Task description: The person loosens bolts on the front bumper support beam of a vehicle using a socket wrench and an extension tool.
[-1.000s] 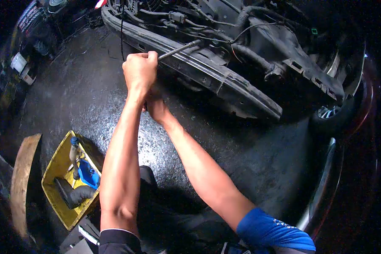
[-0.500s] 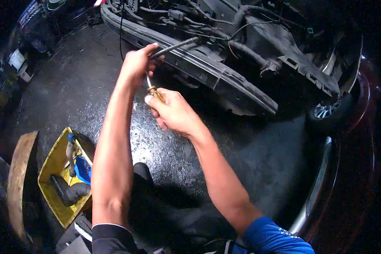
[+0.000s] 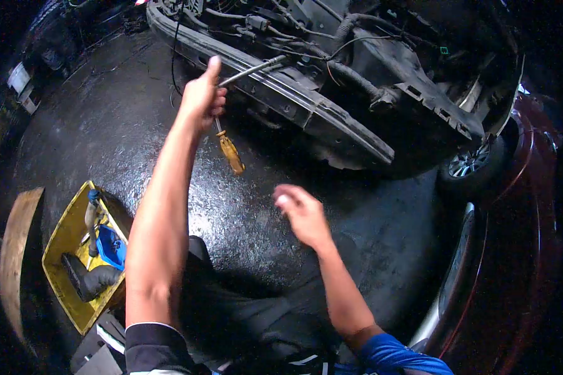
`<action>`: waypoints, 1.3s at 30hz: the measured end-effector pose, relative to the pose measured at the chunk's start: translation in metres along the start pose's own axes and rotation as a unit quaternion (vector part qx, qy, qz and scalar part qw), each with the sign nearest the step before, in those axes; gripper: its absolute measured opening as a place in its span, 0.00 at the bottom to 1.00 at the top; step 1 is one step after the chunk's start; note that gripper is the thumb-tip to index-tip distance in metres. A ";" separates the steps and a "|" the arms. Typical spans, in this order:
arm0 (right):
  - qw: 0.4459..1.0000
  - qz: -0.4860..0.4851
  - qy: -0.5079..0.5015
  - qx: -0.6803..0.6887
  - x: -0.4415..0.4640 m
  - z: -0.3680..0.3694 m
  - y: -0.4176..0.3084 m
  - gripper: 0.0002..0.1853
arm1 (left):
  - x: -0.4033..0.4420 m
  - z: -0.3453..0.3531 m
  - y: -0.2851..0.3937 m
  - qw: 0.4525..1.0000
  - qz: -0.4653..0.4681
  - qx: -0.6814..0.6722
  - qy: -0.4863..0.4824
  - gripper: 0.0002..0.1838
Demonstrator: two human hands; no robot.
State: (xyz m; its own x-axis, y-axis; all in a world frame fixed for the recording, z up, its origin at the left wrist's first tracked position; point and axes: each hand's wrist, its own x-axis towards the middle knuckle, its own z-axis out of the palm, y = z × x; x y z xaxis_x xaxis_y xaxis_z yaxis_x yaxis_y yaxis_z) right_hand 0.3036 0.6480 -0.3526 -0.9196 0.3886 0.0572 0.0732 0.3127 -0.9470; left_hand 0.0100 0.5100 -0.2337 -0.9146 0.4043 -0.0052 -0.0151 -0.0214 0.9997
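My left hand [image 3: 201, 99] is closed, thumb raised, in front of the car's exposed front beam. A screwdriver [image 3: 231, 154] with an amber handle hangs from it, its shank held in the fingers. From the same fist a slim metal rod [image 3: 253, 70] with a thicker end points up and right across the beam; its near end is hidden in the hand. Apart from both tools, my right hand [image 3: 305, 219] hovers over the dark floor, somewhat blurred, fingers loosely bent and holding nothing visible.
The grey front beam [image 3: 344, 128] spans the upper area, with cables and a corrugated hose [image 3: 350, 65] behind it. A yellow bin [image 3: 65, 300] holding a blue container and a black hose stands at lower left, beside a curved wooden board [image 3: 15, 250]. A dark red car body panel [image 3: 513, 250] is at right.
My right hand has let go of the screwdriver handle and moved down and right. The screwdriver now hangs from my left hand, which still holds the rod. The view has shifted slightly.
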 end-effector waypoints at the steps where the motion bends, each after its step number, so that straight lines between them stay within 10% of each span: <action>1: 0.984 -0.107 0.113 -0.086 -0.002 -0.016 -0.031 0.12 | -0.007 0.014 0.000 0.953 0.159 0.225 0.121 0.30; 5: 0.849 -0.270 0.350 -0.290 0.017 -0.089 -0.084 0.10 | -0.031 0.016 0.009 0.717 0.470 0.507 0.090 0.26; 9: 0.821 -0.242 0.278 -0.437 0.048 -0.136 -0.083 0.18 | -0.014 0.022 0.013 0.906 0.247 0.284 0.196 0.26; 10: 0.845 -0.216 0.240 -0.425 0.055 -0.139 -0.081 0.22 | -0.021 0.014 0.033 0.993 -0.084 0.016 0.077 0.28; 11: 0.845 -0.189 0.213 -0.452 0.059 -0.141 -0.079 0.24 | -0.007 0.005 0.014 0.952 -0.135 -0.274 -0.027 0.31; 17: 0.814 -0.193 0.235 -0.495 0.059 -0.137 -0.070 0.26 | -0.037 0.026 0.015 0.931 0.071 -0.354 -0.048 0.16; 20: 0.816 -0.188 0.241 -0.490 0.059 -0.136 -0.067 0.26 | -0.053 0.026 0.028 0.974 0.208 0.084 0.031 0.15; 23: 0.816 -0.192 0.240 -0.489 0.057 -0.138 -0.065 0.26 | -0.040 -0.011 0.009 0.729 0.483 0.483 0.045 0.19; 27: 0.811 -0.204 0.247 -0.490 0.061 -0.138 -0.065 0.26 | -0.040 -0.005 0.011 0.851 0.332 0.405 0.035 0.19; 29: 0.813 -0.204 0.247 -0.487 0.059 -0.136 -0.065 0.26 | -0.034 0.002 0.010 0.998 0.065 0.004 -0.028 0.16; 31: 0.807 -0.198 0.257 -0.493 0.060 -0.133 -0.065 0.26 | -0.018 -0.002 -0.008 0.863 -0.121 -0.461 -0.167 0.16; 32: 0.807 -0.202 0.259 -0.491 0.062 -0.132 -0.065 0.27 | -0.019 0.005 -0.015 0.862 -0.124 -0.478 -0.116 0.20; 34: 0.803 -0.202 0.257 -0.499 0.061 -0.132 -0.063 0.27 | -0.025 0.007 -0.027 0.987 0.078 -0.133 -0.037 0.17; 36: 0.792 -0.212 0.256 -0.511 0.066 -0.133 -0.062 0.26 | -0.048 0.015 -0.021 0.924 0.249 0.272 0.104 0.20; 39: 0.791 -0.203 0.250 -0.520 0.062 -0.128 -0.062 0.26 | -0.044 0.009 -0.019 0.902 0.327 0.245 0.139 0.21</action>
State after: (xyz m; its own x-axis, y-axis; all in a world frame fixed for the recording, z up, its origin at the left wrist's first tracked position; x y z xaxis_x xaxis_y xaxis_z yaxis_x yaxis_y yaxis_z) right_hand 0.2914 0.7635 -0.2498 -0.7009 0.2854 0.6537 0.3276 0.9429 -0.0604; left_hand 0.0542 0.5008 -0.2520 -0.7305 0.2048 0.6515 0.6822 0.2617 0.6828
